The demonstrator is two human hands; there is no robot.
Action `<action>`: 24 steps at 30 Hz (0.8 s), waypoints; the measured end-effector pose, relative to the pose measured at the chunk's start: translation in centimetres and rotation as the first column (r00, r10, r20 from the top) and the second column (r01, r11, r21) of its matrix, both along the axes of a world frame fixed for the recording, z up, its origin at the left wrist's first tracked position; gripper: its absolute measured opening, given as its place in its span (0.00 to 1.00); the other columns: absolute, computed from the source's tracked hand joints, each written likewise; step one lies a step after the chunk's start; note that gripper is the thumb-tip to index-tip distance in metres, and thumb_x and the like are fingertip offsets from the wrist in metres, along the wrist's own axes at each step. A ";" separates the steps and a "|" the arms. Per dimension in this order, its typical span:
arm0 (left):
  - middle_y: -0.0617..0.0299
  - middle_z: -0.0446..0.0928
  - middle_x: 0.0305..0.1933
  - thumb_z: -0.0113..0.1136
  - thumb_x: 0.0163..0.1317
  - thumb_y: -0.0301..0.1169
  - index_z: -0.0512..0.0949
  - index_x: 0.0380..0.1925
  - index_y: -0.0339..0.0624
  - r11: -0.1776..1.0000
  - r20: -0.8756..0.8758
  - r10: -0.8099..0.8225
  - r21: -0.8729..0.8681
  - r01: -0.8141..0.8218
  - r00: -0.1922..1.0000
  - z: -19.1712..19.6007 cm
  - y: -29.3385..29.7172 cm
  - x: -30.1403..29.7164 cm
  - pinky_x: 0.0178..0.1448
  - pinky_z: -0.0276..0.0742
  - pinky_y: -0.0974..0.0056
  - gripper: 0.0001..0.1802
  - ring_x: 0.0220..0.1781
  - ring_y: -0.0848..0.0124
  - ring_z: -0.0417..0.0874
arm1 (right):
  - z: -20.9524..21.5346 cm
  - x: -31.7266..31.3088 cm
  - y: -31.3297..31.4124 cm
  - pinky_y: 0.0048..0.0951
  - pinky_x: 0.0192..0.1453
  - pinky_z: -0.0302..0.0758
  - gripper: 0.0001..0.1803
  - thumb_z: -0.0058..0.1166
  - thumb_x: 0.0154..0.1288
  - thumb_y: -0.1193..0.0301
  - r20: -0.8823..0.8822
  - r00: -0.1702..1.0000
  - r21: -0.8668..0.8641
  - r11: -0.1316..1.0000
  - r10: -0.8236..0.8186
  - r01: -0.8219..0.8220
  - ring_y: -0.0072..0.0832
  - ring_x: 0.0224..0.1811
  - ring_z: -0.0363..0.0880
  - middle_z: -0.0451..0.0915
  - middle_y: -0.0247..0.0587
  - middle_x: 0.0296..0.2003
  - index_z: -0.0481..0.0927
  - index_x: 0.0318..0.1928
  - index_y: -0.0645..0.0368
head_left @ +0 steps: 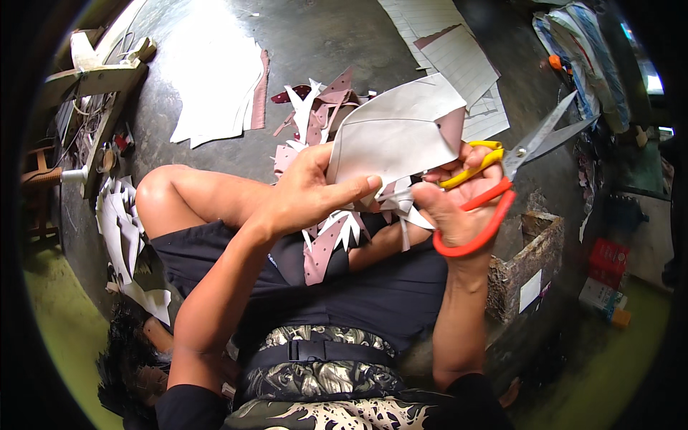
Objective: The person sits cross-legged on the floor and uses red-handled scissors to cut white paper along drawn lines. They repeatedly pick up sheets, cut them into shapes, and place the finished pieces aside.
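Scissors (513,162) w/ 1 red & 1 yellow handle are held in R hand (462,204), handles hooked over the fingers & palm; blades are parted, pointing up-right, away from the work. L hand (301,193) grasps a white-backed panel (394,132) by its lower-L edge, thumb on top; panel is up in front of the crossed legs, btwn both hands. Its top edge slopes up to the R, & the R corner folds over, showing a dusty-pink face. R thumb & fingers curl nr the panel's lower-R edge, by dangling white strips (396,197); can't tell if the fingertips pinch panel or strips. Blade tips reach out over gray floor & in view overlap the edge of a plastic sack (573,43), upper R. Pink dotted scraps (324,251) lie over the lap, w/ more just past the legs, so room directly under the hands is tight. Farther out, floor (161,100) shows btwn a stack of white sheets (222,93), upper L, & lined sheets (466,72), upper R, whose edges run nr the panel's top corner. Crusty box (512,283) stands just R of the R forearm, limiting side room there; white offcuts (118,226) lie L of the bent knee.
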State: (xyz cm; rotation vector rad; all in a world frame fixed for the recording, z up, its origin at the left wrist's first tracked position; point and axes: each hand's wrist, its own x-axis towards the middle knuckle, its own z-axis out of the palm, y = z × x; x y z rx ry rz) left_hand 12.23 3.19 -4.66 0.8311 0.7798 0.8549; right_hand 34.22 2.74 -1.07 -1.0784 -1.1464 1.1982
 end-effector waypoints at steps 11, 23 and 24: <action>0.62 0.87 0.38 0.69 0.73 0.32 0.81 0.50 0.32 0.997 -0.200 -0.019 0.076 0.035 0.980 0.0 -1.7 -1.0 0.44 0.85 0.68 0.14 0.41 0.75 0.88 | 0.9 -0.2 -0.3 0.28 0.43 0.76 0.15 0.69 0.69 0.74 0.626 0.693 0.252 0.934 -0.357 0.254 0.23 0.37 0.77 0.78 0.40 0.38 0.74 0.46 0.65; 0.60 0.87 0.51 0.73 0.64 0.27 0.82 0.57 0.33 0.943 -0.280 -0.251 0.148 0.300 0.927 -0.7 0.1 -1.7 0.61 0.79 0.65 0.21 0.52 0.75 0.84 | 2.6 1.1 0.7 0.20 0.55 0.73 0.18 0.73 0.62 0.83 0.004 0.947 0.114 0.941 -0.322 0.319 0.18 0.44 0.77 0.76 0.29 0.40 0.74 0.41 0.57; 0.61 0.87 0.50 0.73 0.64 0.27 0.82 0.57 0.34 0.923 -0.291 -0.272 0.190 0.334 0.917 -1.0 0.5 -1.5 0.62 0.79 0.65 0.22 0.52 0.75 0.84 | 3.1 1.4 0.9 0.22 0.57 0.73 0.19 0.74 0.61 0.83 -0.028 0.937 0.143 0.927 -0.348 0.348 0.18 0.45 0.77 0.76 0.31 0.41 0.74 0.42 0.58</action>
